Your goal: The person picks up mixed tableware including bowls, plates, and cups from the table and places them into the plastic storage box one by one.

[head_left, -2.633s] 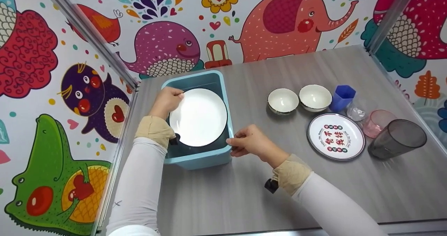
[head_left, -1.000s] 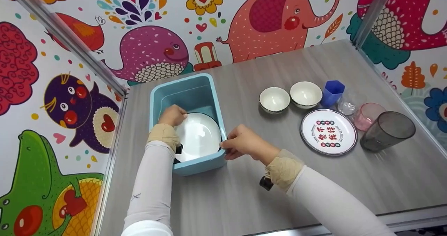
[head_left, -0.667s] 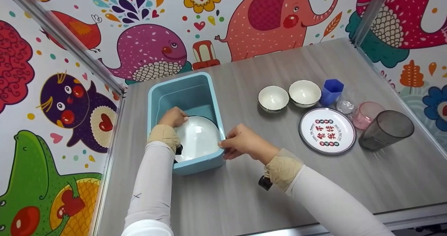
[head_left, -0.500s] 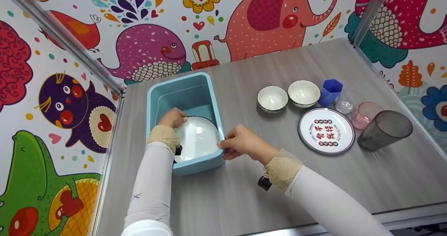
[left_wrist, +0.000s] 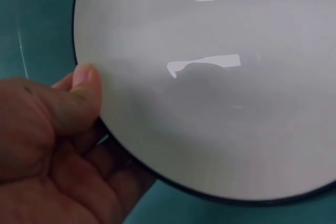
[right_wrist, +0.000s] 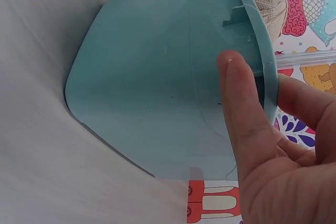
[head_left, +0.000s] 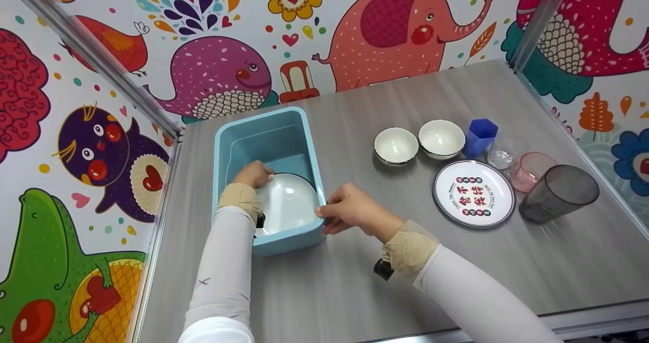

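A white plate with a thin dark rim (head_left: pixel 288 203) leans low inside the light blue bin (head_left: pixel 310 150). My left hand (head_left: pixel 253 174) reaches into the bin and pinches the plate's edge. In the left wrist view the thumb of that left hand (left_wrist: pixel 58 129) lies on the plate's face (left_wrist: pixel 210 108), its other fingers behind the rim. My right hand (head_left: pixel 350 208) grips the bin's near right corner. The right wrist view shows the right hand (right_wrist: pixel 278 150) with the bin's rim (right_wrist: pixel 265 51) between thumb and fingers.
Right of the bin stand two white bowls (head_left: pixel 396 146), (head_left: pixel 441 139), a blue hexagonal cup (head_left: pixel 480 138), a small clear item (head_left: pixel 500 157), a pink cup (head_left: pixel 533 171) and a tall grey cup (head_left: pixel 560 193). A plate with red lettering (head_left: pixel 474 193) lies before them. Patterned walls border the table.
From 2.6 to 1.0 seconds ago my left hand lowered the plate from above the bin down into it. Since then little has moved; the right hand keeps holding the bin's rim.
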A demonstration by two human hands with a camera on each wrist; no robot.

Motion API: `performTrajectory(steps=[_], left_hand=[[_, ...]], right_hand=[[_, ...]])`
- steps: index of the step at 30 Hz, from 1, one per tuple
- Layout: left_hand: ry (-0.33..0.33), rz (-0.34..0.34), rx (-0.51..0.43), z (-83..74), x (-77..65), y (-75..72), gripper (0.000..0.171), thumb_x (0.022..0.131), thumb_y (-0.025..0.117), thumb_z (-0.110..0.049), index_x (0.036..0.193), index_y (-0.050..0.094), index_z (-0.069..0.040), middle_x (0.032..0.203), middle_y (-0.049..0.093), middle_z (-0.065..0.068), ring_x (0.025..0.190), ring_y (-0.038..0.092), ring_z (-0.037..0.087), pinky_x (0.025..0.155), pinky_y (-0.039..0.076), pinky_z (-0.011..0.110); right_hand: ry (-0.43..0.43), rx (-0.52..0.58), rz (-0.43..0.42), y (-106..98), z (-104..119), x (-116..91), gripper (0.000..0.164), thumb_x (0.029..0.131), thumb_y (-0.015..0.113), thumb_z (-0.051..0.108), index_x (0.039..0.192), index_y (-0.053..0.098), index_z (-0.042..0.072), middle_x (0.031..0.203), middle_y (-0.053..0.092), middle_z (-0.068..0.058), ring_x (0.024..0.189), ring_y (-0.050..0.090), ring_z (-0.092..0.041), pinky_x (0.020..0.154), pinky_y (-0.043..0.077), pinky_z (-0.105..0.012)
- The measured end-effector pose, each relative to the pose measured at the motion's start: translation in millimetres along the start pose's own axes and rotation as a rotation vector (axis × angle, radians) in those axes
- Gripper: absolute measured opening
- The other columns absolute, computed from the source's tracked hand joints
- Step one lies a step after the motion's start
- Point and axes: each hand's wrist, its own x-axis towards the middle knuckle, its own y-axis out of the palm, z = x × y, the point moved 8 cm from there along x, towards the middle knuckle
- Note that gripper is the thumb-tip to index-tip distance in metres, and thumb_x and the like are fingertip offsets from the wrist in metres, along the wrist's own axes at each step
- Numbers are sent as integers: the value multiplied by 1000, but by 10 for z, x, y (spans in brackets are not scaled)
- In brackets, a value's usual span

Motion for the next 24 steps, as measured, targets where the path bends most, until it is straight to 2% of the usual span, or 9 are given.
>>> performTrajectory(steps=[3,6,12,15,18,24], left_hand=[[-28,30,6,9,4,21,33,103,52,-13,131,66,-3,133,65,21,117,62,35,105,50,46],[-44,73,40,-2,8,58,38,103,47,-13,137,61,-3,137,62,21,119,60,34,107,48,48],[-87,158,77,3,29,134,51,102,44,-22,145,46,5,149,49,26,135,49,38,116,38,51],[-84,183,90,-3,40,155,55,100,45,-24,145,43,7,151,46,26,138,46,38,118,36,51],[-87,201,83,-2,44,168,55,98,47,-23,146,43,4,151,47,24,137,46,37,116,37,51],[-146,232,39,60,44,223,57,98,49,-21,152,43,-7,158,40,21,143,40,39,117,35,56]], right_hand=[[3,3,-1,0,-10,6,15,93,73,12,89,75,-3,79,74,-15,67,74,-20,72,63,-39],[3,9,0,1,-14,9,15,93,73,12,89,74,-3,79,74,-16,67,74,-20,72,63,-39],[4,13,4,10,-13,10,15,93,72,11,90,74,-4,79,74,-15,67,74,-20,72,63,-39],[8,11,4,10,-14,13,15,93,72,12,91,74,-3,79,74,-14,67,74,-20,71,63,-38],[6,13,4,6,-13,14,15,93,72,12,91,75,-3,79,74,-14,66,74,-20,70,63,-37],[-10,20,8,17,-17,13,16,94,71,12,91,75,-4,79,74,-14,67,74,-19,73,63,-40]])
